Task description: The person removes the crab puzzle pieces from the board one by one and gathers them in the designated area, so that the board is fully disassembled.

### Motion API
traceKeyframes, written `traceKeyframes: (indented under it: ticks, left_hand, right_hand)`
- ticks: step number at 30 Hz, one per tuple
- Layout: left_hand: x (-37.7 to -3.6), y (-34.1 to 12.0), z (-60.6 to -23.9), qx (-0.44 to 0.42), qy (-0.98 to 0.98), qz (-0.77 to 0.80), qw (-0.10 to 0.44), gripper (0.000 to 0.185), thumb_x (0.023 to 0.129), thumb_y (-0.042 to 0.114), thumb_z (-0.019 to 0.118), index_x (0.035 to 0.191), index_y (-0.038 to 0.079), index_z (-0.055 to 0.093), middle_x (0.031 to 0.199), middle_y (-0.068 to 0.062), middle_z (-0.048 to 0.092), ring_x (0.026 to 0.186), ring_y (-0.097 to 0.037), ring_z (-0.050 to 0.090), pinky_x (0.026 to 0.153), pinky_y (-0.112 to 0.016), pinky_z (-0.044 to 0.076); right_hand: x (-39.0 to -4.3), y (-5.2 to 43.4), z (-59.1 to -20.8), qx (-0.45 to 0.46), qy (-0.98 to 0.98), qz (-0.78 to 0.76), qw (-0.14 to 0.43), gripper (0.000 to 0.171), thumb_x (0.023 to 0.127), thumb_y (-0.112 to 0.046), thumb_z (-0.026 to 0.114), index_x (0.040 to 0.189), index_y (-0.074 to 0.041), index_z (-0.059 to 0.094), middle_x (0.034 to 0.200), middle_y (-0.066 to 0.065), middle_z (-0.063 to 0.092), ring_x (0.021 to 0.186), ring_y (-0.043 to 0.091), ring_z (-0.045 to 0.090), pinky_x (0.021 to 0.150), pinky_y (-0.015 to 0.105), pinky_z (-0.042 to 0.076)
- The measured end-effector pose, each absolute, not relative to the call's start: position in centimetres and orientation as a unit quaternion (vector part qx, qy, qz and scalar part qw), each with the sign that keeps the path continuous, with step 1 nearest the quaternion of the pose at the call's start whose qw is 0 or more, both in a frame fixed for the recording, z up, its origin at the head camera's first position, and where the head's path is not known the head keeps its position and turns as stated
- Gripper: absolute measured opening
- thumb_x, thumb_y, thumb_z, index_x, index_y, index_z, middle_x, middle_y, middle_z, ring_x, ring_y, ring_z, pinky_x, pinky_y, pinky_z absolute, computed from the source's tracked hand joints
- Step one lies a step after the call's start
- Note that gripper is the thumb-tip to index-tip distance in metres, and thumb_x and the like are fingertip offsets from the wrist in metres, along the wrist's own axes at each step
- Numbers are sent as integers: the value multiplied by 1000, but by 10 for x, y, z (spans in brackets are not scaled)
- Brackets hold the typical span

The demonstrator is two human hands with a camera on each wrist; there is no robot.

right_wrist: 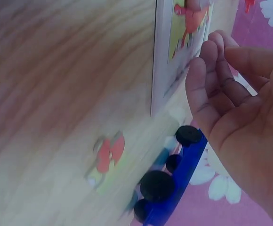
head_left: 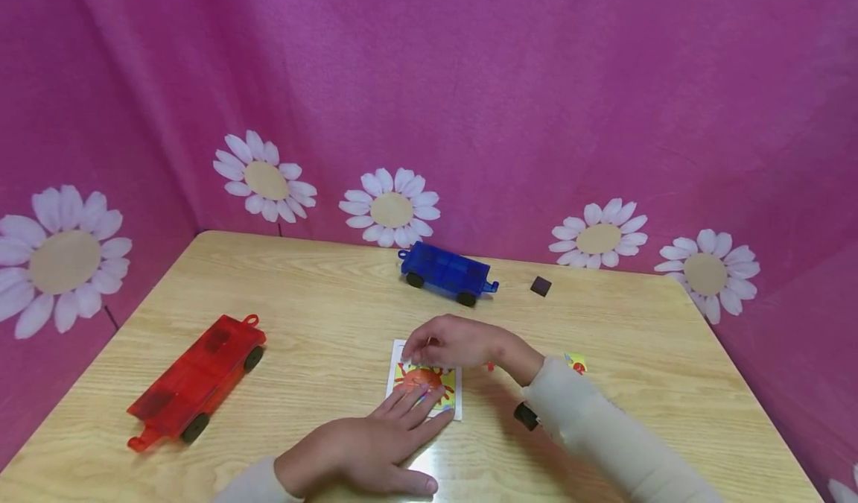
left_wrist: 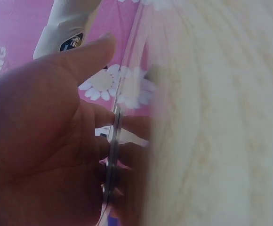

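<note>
At the left of the head view a red car sits on the table. Lower centre, the left hand presses flat, fingers straight, on the picture card. The right hand pinches at the card's top edge; whether it grips anything I cannot tell. Lifting the edge against that pressing hand could bend the card. A blue car stands behind.

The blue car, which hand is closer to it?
Right. The right hand sits at the picture card's far edge, nearer the blue car; the left hand presses the card's near side.
</note>
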State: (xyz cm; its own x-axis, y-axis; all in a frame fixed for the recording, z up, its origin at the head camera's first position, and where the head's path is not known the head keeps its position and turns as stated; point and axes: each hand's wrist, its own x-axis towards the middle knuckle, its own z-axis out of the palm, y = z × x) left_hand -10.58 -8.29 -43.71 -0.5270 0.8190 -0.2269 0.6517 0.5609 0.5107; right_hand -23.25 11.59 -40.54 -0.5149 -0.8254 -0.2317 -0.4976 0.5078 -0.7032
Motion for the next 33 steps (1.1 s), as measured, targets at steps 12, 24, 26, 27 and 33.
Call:
traceKeyframes:
  ticks: [12,24,26,27,33]
  left_hand:
    - [-110,-83,-439,424,846,210,247,87,102,64,46,167,17,13,171,-14,-4,154,-33,-13,122,-55,-2]
    - [-109,-84,-440,432,844,202,244,88,102,64,46,167,15,10,171,-16,-7,154,-34,-14,121,-57,-4]
    - [-109,-84,-440,434,843,202,245,88,102,64,46,167,15,10,171,-16,-7,154,-34,-14,121,-57,-4]
    - [-108,-84,-440,434,843,202,245,88,102,63,46,167,15,10,170,-17,-7,154,-34,-14,121,-57,-4]
    - [-106,-84,-443,441,846,196,225,88,103,63,46,167,14,10,170,-19,-7,154,-37,-11,121,-58,-3]
  right_hand:
    - [-227,109,-410,-408,834,-258,267,29,102,3,52,116,-11,74,98,-3,65,91,9,56,89,27,48]
    - [-228,107,-415,-410,836,-261,254,33,99,6,50,115,-11,73,100,-4,65,93,9,56,92,28,48]
    - [-227,108,-417,-406,835,-269,257,34,99,6,48,116,-11,73,100,-4,65,93,9,56,92,28,48]
    - [-228,108,-418,-404,834,-274,259,35,99,6,48,116,-11,74,100,-4,65,93,9,56,92,28,48]
    - [-232,112,-420,-378,817,-317,298,35,99,5,46,115,-10,74,97,-1,66,90,12,56,85,27,47]
